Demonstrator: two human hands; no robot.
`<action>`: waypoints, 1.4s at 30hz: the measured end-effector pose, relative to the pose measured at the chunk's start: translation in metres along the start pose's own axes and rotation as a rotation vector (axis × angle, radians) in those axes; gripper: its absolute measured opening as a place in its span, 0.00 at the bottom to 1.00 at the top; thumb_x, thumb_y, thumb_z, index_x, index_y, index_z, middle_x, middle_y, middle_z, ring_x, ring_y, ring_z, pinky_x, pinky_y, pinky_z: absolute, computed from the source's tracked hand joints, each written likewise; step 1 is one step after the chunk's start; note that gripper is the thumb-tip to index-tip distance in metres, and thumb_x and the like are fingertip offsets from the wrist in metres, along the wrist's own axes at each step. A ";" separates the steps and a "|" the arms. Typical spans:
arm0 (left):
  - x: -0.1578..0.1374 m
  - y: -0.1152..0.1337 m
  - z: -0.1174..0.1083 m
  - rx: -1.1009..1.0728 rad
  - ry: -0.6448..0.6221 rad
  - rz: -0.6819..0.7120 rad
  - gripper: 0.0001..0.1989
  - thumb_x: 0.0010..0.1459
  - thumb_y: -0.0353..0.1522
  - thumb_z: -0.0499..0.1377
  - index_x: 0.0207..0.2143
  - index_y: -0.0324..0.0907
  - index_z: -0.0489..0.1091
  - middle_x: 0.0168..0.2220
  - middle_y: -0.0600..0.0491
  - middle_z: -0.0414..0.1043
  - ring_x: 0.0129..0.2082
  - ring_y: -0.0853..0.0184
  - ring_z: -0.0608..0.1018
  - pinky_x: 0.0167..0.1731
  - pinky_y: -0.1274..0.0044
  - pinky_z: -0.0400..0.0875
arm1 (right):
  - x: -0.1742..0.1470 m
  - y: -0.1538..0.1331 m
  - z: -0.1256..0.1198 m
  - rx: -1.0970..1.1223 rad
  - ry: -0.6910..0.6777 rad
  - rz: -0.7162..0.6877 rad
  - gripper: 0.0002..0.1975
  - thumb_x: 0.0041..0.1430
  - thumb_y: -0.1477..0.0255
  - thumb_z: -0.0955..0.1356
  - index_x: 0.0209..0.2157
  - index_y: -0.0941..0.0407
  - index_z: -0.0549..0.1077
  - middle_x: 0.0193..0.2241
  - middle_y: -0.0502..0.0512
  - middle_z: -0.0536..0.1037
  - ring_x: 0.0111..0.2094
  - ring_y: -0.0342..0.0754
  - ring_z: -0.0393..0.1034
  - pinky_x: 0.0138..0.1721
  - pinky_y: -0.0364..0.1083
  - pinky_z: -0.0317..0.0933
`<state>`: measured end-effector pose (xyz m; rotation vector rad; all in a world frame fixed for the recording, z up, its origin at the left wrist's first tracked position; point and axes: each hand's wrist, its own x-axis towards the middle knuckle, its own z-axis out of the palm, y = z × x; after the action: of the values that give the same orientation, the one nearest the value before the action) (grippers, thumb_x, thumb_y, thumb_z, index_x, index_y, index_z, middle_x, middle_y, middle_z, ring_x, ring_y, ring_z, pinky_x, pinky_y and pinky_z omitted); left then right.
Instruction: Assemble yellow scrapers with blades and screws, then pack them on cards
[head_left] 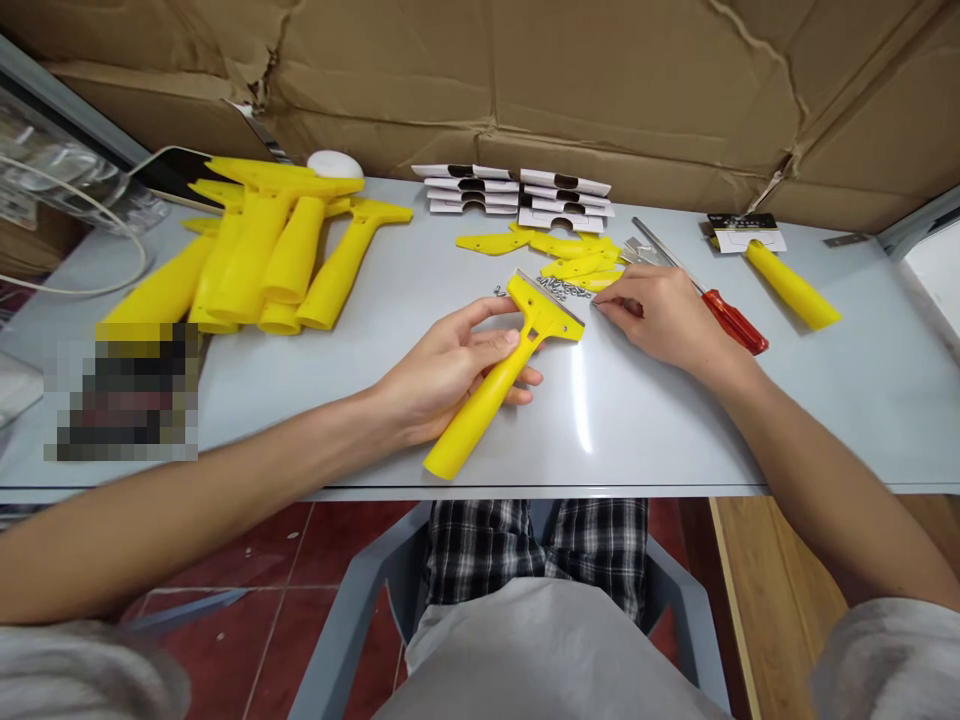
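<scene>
My left hand [457,365] is closed around a yellow scraper [480,405], tilted with its wide head up and to the right. A metal blade [541,288] runs along the head's far edge. My right hand [656,310] pinches a small screw [595,304] at its fingertips, just right of the scraper head. Behind the scraper head lies a pile of small screws [574,289], partly hidden by it. Several flat yellow cover pieces [577,266] are heaped beyond the screws. Metal blades [639,250] lie behind my right hand.
A red-handled screwdriver [733,320] lies to the right. Farther right is a scraper with a card sleeve [791,285]. Yellow scraper handles [255,250] are piled at left. Folded white cards [472,190] stand in stacks against the cardboard [600,80]. A white round object [334,164] sits behind the handles.
</scene>
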<state>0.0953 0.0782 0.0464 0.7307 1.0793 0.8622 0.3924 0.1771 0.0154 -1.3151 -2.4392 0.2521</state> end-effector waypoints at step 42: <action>-0.004 -0.007 0.008 0.033 -0.081 0.156 0.21 0.68 0.30 0.77 0.58 0.43 0.74 0.40 0.53 0.83 0.29 0.67 0.86 0.27 0.77 0.83 | 0.000 -0.053 0.028 0.318 0.461 -0.363 0.10 0.80 0.63 0.74 0.50 0.51 0.89 0.50 0.57 0.80 0.54 0.46 0.75 0.61 0.51 0.72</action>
<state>0.1035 0.0706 0.0449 0.8789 0.9753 0.9405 0.3409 0.1487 0.0066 -0.6863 -2.0834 0.2025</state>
